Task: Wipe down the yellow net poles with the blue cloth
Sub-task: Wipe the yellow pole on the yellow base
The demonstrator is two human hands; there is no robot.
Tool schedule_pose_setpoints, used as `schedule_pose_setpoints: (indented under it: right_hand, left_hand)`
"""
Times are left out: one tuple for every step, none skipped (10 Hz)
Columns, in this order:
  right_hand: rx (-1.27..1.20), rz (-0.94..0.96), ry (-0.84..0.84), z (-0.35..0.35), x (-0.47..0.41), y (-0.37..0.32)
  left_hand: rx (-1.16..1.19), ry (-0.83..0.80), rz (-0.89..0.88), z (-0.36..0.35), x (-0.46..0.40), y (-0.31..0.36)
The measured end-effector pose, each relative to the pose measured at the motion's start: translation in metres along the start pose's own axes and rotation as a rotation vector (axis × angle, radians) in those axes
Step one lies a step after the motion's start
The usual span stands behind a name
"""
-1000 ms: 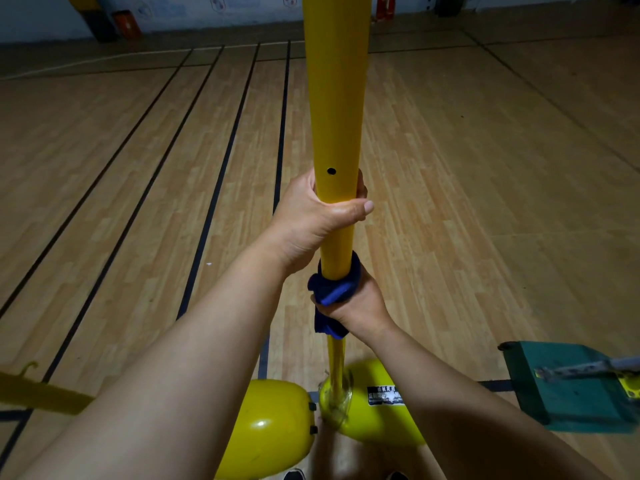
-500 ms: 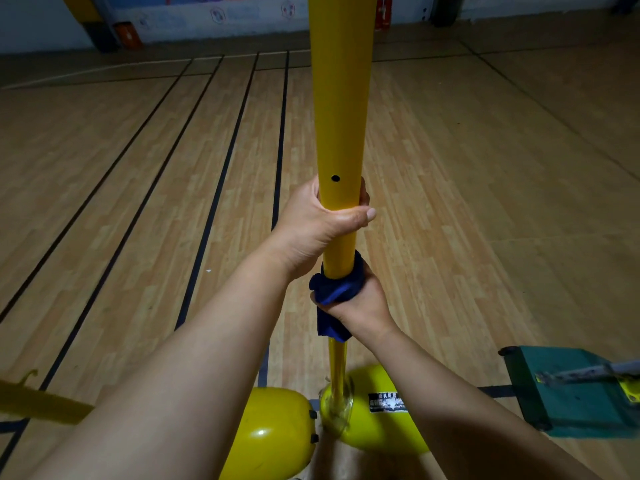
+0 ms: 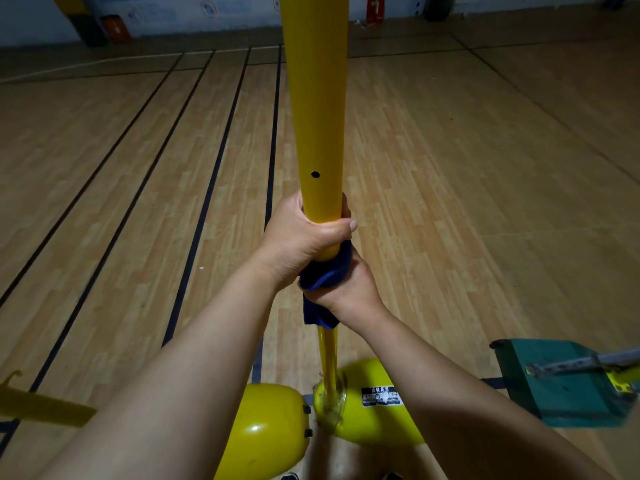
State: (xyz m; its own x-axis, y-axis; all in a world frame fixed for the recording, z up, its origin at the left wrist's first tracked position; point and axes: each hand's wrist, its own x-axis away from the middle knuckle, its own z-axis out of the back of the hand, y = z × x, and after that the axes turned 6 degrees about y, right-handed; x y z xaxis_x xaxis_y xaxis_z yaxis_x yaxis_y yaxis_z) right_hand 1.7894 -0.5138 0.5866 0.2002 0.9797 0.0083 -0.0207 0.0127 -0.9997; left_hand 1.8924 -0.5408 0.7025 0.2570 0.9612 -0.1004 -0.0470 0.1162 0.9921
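A thick yellow net pole (image 3: 317, 109) rises upright through the middle of the view, with a small dark hole in its front. My left hand (image 3: 301, 237) is wrapped around the pole's lower end. Directly beneath it, my right hand (image 3: 346, 289) grips the dark blue cloth (image 3: 323, 278), which is wrapped around the thinner lower section of the pole; a tail of cloth hangs below my fist. The two hands touch. The thin section runs down into a rounded yellow base (image 3: 374, 407).
A second rounded yellow base lobe (image 3: 270, 427) sits at the bottom centre. A green block (image 3: 554, 386) with a grey bar on it stands at the right. A yellow bar (image 3: 41, 407) juts in from the left. Wooden court floor with black lines (image 3: 207, 188) stretches ahead.
My right hand with the cloth has slid up a little, closing the gap under my left hand. The view has tilted slightly downward.
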Motion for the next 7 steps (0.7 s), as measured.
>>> schedule_pose_setpoints:
  right_hand:
    - [0.048,-0.019,-0.033,0.003,0.004,0.011]
    - [0.123,-0.019,-0.077,0.011,0.01,0.026]
    - [0.174,-0.033,-0.106,0.014,0.007,0.04]
    - [0.189,-0.055,-0.149,0.015,0.009,0.048]
    - [0.202,-0.071,-0.159,0.016,0.011,0.053]
    - [0.169,-0.092,-0.149,0.012,0.012,0.049]
    - [0.055,-0.143,-0.073,0.007,0.014,0.045]
  left_hand:
    - [-0.016,0.053,0.011,-0.002,0.002,-0.007]
    - [-0.034,0.057,0.009,-0.001,0.0,-0.009]
    - [-0.042,0.05,0.045,-0.002,0.003,-0.019]
    - [-0.031,0.091,0.072,-0.006,0.011,-0.029]
    - [-0.02,0.084,0.069,-0.006,0.013,-0.029]
    - [-0.004,0.076,0.073,-0.005,0.015,-0.027]
    - [0.003,0.051,0.075,-0.005,0.018,-0.025]
